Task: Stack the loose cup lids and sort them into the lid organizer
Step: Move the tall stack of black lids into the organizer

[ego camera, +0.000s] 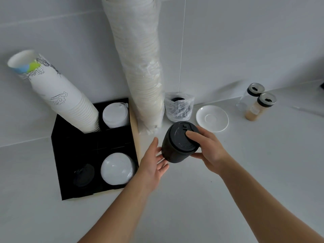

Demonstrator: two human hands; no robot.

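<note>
White bench [192, 199]: our right grip [208, 148] clamps the black lid stack [177, 146], left grip [154, 163] open beneath; organizer [78, 142] lies left.

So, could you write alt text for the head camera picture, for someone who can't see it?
A person's right hand holds a stack of black lids above a white counter, the open left hand touching its lower end. To the left, a black organizer holds paper cups and white lids.

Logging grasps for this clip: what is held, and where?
The right hand grips the stack of black lids at its top end; the open left hand touches its bottom.
</note>
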